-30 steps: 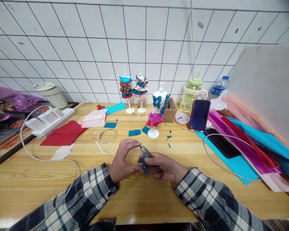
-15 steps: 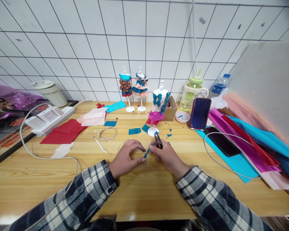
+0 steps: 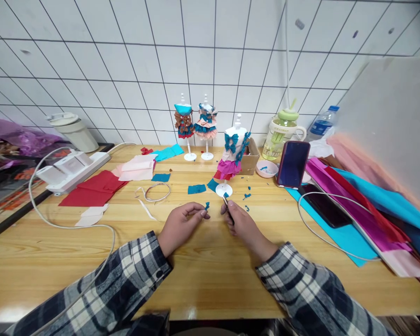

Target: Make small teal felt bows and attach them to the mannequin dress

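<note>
Between the thumb and fingers of my left hand point(image 3: 185, 224) is a small twisted piece of teal paper or fabric point(image 3: 207, 205), its end standing up above the fingertips. My right hand point(image 3: 245, 226) is closed round dark thread snips point(image 3: 228, 207), blades pointing away from me. A gap separates the two hands. Just beyond them, a small white mannequin point(image 3: 237, 135) wears teal bows and a magenta and red ruffled skirt. Teal scraps point(image 3: 247, 196) lie to the right of its base, and a flat teal piece point(image 3: 196, 189) lies to the left.
Two dressed mannequins point(image 3: 184, 123) stand by the wall. At left are red sheets point(image 3: 93, 189), a wire loop point(image 3: 157, 192) and a power strip point(image 3: 75, 172). A propped phone point(image 3: 293, 163), a pink bowl point(image 3: 266, 169), a drink jug point(image 3: 282, 135) and coloured sheets point(image 3: 357, 200) occupy the right.
My hands have moved apart. The teal piece, earlier between both hands, is now in my left fingers alone, and the snips have turned in my right hand.
</note>
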`<action>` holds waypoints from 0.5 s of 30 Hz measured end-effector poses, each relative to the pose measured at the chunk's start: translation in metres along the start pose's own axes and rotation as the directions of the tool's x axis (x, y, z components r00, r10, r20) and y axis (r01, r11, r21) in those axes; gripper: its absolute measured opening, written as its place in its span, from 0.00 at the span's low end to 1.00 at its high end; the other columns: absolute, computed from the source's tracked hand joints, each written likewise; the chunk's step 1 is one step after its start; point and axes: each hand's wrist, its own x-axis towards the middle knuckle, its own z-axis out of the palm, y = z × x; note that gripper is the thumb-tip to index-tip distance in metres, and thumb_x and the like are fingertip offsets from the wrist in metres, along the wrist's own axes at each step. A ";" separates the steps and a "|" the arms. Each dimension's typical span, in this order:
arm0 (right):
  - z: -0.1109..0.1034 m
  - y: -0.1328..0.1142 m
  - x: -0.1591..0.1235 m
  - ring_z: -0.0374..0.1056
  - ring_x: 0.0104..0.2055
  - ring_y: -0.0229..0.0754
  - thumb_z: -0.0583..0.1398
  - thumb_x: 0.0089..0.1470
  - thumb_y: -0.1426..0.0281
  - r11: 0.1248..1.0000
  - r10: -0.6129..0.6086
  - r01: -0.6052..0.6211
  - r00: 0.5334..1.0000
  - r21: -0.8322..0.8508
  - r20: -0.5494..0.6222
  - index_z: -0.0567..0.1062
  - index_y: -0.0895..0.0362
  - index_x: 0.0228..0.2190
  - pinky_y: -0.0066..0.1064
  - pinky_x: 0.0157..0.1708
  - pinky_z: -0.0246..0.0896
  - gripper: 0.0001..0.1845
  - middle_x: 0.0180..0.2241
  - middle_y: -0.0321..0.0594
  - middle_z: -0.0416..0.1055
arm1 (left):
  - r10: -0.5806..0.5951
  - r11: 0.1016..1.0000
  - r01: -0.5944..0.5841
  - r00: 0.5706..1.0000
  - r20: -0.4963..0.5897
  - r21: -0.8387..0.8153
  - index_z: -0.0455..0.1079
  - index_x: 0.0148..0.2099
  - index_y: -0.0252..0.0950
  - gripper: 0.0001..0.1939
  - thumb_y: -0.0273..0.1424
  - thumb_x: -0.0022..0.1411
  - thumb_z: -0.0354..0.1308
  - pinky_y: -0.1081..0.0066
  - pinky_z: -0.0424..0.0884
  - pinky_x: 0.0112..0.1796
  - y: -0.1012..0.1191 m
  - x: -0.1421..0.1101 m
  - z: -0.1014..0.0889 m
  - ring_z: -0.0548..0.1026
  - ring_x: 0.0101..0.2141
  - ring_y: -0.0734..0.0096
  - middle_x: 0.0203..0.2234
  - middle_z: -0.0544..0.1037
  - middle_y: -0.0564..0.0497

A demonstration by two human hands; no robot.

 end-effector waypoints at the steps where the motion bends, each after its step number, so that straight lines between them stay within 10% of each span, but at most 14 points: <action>1: 0.000 0.001 -0.001 0.50 0.19 0.33 0.43 0.62 0.52 0.995 -0.037 0.040 0.999 -0.091 0.035 0.65 0.54 0.31 0.27 0.20 0.47 0.22 0.18 0.28 0.54 | -0.045 0.996 0.045 0.999 -0.001 -0.071 0.70 0.37 0.35 0.11 0.39 0.60 0.57 0.68 0.70 0.40 0.000 0.001 0.000 0.78 0.34 0.67 0.30 0.81 0.48; 6: 0.004 0.000 -0.008 0.58 0.27 0.37 0.43 0.64 0.58 0.865 -0.122 0.210 0.969 -0.455 0.215 0.62 0.53 0.31 0.29 0.30 0.51 0.16 0.23 0.31 0.60 | -0.084 0.979 0.083 0.996 0.007 -0.186 0.70 0.37 0.33 0.13 0.40 0.59 0.58 0.69 0.71 0.40 0.000 0.002 -0.001 0.77 0.32 0.68 0.29 0.80 0.48; 15: 0.004 -0.004 -0.010 0.62 0.32 0.38 0.42 0.65 0.59 0.795 -0.109 0.264 0.948 -0.547 0.300 0.63 0.53 0.34 0.30 0.35 0.53 0.17 0.30 0.35 0.67 | -0.038 0.985 0.051 0.996 0.084 -0.165 0.71 0.35 0.34 0.12 0.39 0.58 0.59 0.70 0.72 0.36 0.003 0.001 0.000 0.76 0.29 0.71 0.25 0.78 0.51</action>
